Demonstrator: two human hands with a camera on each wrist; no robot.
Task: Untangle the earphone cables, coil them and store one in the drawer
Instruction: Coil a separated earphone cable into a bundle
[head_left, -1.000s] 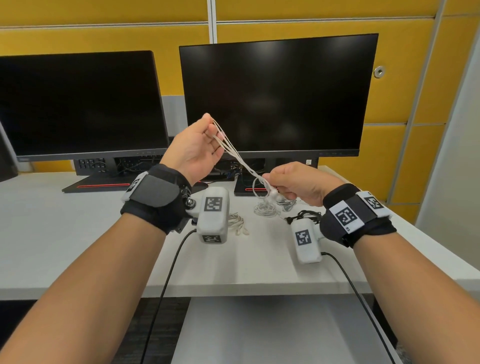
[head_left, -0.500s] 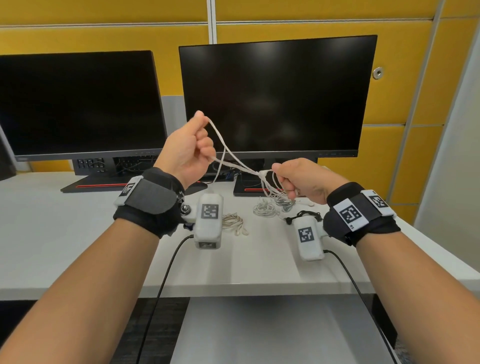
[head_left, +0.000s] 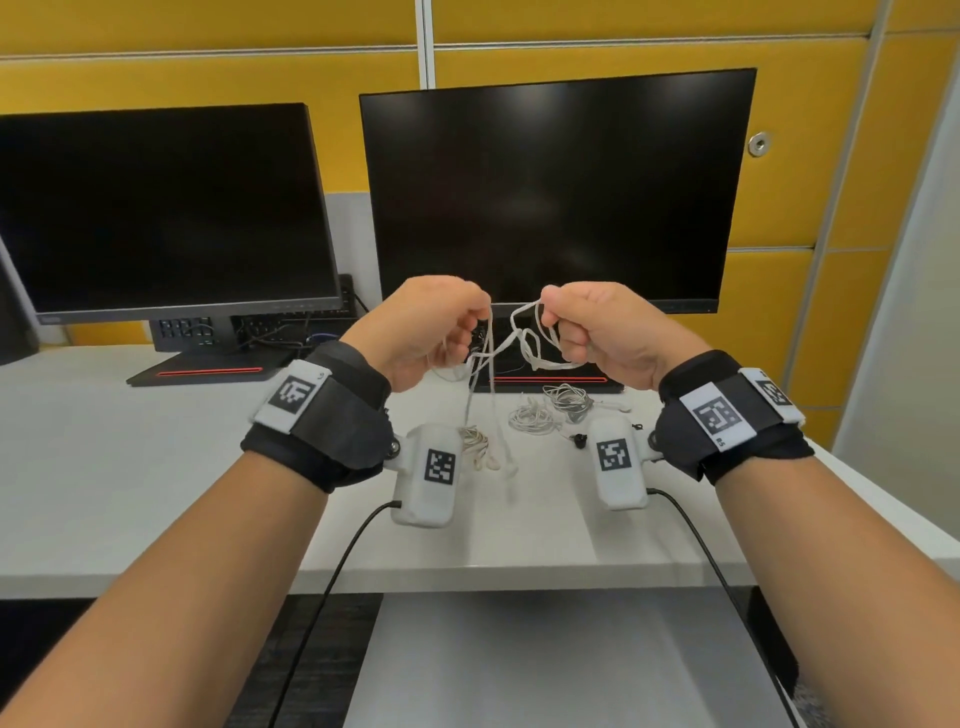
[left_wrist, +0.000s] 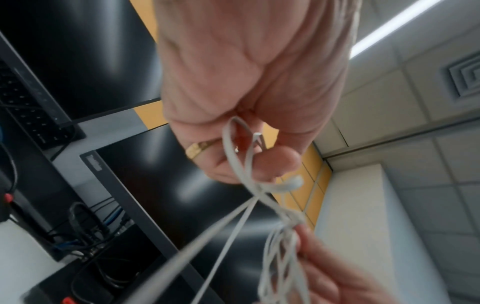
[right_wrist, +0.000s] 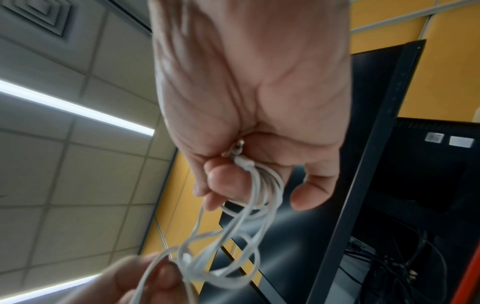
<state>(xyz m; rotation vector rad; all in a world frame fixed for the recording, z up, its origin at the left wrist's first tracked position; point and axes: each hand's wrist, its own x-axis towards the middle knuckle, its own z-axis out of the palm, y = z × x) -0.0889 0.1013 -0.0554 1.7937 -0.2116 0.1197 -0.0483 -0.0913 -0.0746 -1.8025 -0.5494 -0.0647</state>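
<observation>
white and limp, the earphone cable (head_left: 511, 345) hangs knotted above the counter (head_left: 156, 467) between our hands, left hand (head_left: 426, 332) pinching a loop, right hand (head_left: 608, 332) curled round the coils and plug; light and slippery, likely best gripped beside the knot.

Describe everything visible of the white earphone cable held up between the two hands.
The white earphone cable is a thin, flat-looking, rubbery cord, still tangled. It hangs in the air above the desk, in front of the right-hand monitor. The left hand pinches some strands; the right hand grips several gathered loops, with the metal jack plug tucked against its palm. Between the hands the strands cross in a knot. Two strands drop from it, ending in earbuds near the desk surface; contact is unclear.
</observation>
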